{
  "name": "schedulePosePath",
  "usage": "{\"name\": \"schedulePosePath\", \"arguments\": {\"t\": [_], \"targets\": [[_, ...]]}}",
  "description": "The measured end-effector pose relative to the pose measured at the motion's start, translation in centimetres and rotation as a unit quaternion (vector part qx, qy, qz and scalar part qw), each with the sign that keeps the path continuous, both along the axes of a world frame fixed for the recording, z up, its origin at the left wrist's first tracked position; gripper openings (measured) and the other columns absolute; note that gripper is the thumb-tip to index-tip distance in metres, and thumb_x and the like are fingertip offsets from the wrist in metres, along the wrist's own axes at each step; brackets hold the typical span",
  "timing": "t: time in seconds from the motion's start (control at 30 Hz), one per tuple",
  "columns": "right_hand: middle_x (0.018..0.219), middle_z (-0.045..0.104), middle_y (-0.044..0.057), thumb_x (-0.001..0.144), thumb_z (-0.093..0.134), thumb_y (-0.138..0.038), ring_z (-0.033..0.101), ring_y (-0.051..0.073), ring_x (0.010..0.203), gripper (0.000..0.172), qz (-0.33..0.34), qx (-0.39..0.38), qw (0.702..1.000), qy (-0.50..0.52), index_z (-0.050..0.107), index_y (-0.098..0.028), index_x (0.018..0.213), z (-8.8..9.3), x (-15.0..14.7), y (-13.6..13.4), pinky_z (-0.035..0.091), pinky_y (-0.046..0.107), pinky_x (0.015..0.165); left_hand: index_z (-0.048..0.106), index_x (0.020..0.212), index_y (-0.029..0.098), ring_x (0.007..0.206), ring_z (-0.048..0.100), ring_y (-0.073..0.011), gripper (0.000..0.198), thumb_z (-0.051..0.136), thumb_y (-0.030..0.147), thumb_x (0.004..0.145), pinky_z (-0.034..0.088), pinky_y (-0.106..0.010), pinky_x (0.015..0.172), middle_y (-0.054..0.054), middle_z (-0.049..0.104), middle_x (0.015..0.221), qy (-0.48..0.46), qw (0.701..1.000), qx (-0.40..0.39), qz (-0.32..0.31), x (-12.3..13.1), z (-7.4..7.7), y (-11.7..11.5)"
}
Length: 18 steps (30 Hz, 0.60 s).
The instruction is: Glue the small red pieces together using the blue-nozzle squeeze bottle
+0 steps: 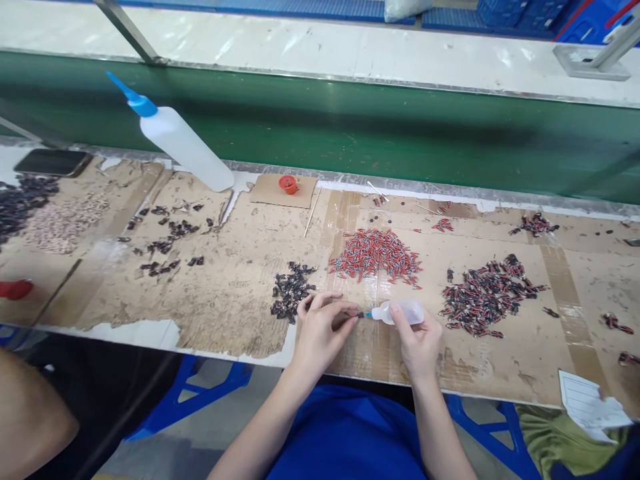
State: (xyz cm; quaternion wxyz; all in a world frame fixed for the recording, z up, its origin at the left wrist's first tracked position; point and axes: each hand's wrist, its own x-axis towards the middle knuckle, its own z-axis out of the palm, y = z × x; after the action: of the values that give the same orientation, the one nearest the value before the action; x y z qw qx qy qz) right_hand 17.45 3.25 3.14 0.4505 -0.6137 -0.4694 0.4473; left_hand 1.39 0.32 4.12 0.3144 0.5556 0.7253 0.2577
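My left hand [323, 327] pinches a small black part [361, 314] between thumb and forefinger, over the cardboard. My right hand [417, 337] is wrapped round a small clear squeeze bottle [407, 311] lying nearly level, its blue tip pointing left and meeting or almost meeting the black part. Beside my left hand lies a heap of black parts [290, 293]. Just beyond both hands spreads a pile of small red parts with metallic ends [377, 253]. To the right of my right hand is a heap of joined red and black pieces [490, 293].
A large white bottle with a blue nozzle [187, 147] stands tilted in view at back left. Near it are a red cap [288, 185] on a cardboard piece and a thin stick [313, 212]. A phone [53, 162] lies far left. Another person's arm [33, 413] shows at lower left.
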Motion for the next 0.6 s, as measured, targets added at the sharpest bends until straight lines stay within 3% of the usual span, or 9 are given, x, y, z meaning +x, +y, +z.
{"name": "schedulePosePath", "arguments": {"t": [0.4,0.6], "targets": [[0.055,0.062,0.001,0.07,0.07,-0.044,0.053,0.015,0.051,0.03,-0.033,0.004,0.999,-0.009,0.063,-0.017,0.058,0.2,0.1,0.0,0.045,0.026,0.051,0.072,0.08,0.03,0.111,0.058,-0.0254,0.017,0.067,0.014,0.076,0.025,-0.051,0.105,0.001,0.077,0.089,0.02,1.0,0.019,0.002,0.2,-0.5,-0.3],[0.065,0.066,0.003,0.07,0.07,-0.051,0.056,0.016,0.054,0.036,-0.094,0.017,0.995,0.015,0.066,-0.016,0.075,-0.3,1.5,0.1,0.045,0.027,0.052,0.072,0.086,0.031,0.114,0.056,-0.0263,0.019,0.067,0.014,0.078,0.026,-0.051,0.103,0.001,0.077,0.094,0.03,0.999,0.029,-0.02,0.1,-0.5,-0.4]]}}
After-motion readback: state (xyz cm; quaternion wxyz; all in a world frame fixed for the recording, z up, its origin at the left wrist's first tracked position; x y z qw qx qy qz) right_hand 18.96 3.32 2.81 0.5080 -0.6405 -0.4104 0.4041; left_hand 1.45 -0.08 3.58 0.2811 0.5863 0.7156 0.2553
